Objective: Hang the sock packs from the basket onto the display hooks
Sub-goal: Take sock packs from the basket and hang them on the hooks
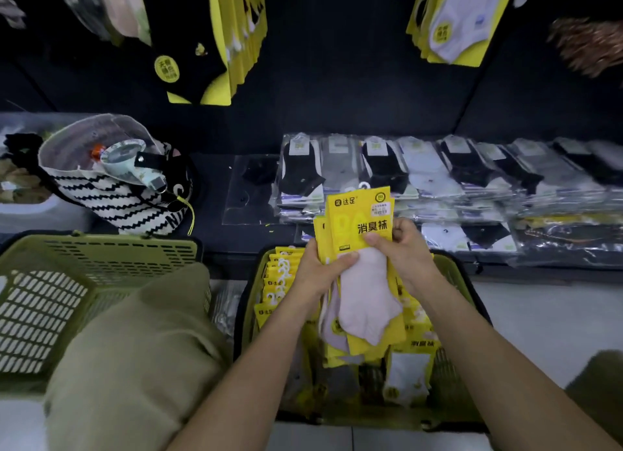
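Observation:
I hold a small stack of sock packs (362, 228), yellow cards with pale pink and lilac socks, upright above the green basket (453, 319). My left hand (322, 268) grips the stack from the left, thumb across the front. My right hand (403, 245) pinches its right edge near the top. More yellow sock packs (279, 275) with white hangers lie stacked in the basket below. On the dark display wall above hang black sock packs (209, 46) at the left and white sock packs (458, 22) at the right; the hooks themselves are out of sight.
A second green basket (60, 282) sits at the left, partly behind my knee (135, 349). A black-and-white striped bag (114, 181) stands behind it. Flat plastic-wrapped sock packs (438, 181) lie in rows on the low shelf ahead. Pale floor shows at the right.

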Demonstrator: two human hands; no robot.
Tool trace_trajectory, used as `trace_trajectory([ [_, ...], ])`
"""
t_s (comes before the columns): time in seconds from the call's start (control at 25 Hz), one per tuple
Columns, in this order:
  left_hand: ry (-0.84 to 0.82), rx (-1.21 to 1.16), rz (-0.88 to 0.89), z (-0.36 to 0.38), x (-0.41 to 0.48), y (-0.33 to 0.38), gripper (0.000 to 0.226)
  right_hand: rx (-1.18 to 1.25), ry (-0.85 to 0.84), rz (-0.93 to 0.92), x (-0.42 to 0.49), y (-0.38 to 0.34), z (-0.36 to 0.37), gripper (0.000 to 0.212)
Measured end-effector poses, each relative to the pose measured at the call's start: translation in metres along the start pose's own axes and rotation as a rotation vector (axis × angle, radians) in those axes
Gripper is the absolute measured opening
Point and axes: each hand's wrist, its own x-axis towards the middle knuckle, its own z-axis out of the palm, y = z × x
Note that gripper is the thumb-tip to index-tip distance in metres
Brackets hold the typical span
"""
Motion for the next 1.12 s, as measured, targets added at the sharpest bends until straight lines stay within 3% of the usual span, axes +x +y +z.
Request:
trace_trajectory([
  [0.24,0.027,-0.035,0.148,0.006,0.042,0.058,0.034,-0.095,-0.133,-0.189,0.033,-0.057,0.003,0.018],
  [0.36,0.069,-0.048,0.203,0.008,0.053,0.088,0.039,-0.099,-0.034,-0.269,0.044,-0.088,0.013,0.020],
  [0.48,0.046,-0.031,0.280,0.008,0.059,0.115,0.026,-0.043,0.040,-0.276,0.050,-0.113,0.018,0.014],
  [0.64,0.020,0.068,0.387,0.008,0.061,0.149,0.034,-0.025,-0.055,-0.289,0.053,-0.143,0.017,0.013],
  [0.72,0.050,0.113,0.451,0.005,0.061,0.160,0.041,-0.018,-0.103,-0.402,0.055,-0.168,0.015,0.020],
  [0.92,0.057,0.265,0.531,0.001,0.060,0.179,0.047,-0.396,-0.123,-0.650,0.054,-0.222,0.015,0.025],
  [1.12,0.046,0.288,0.525,-0.005,0.059,0.204,0.046,-0.460,-0.151,-0.692,0.053,-0.259,0.027,0.025],
])
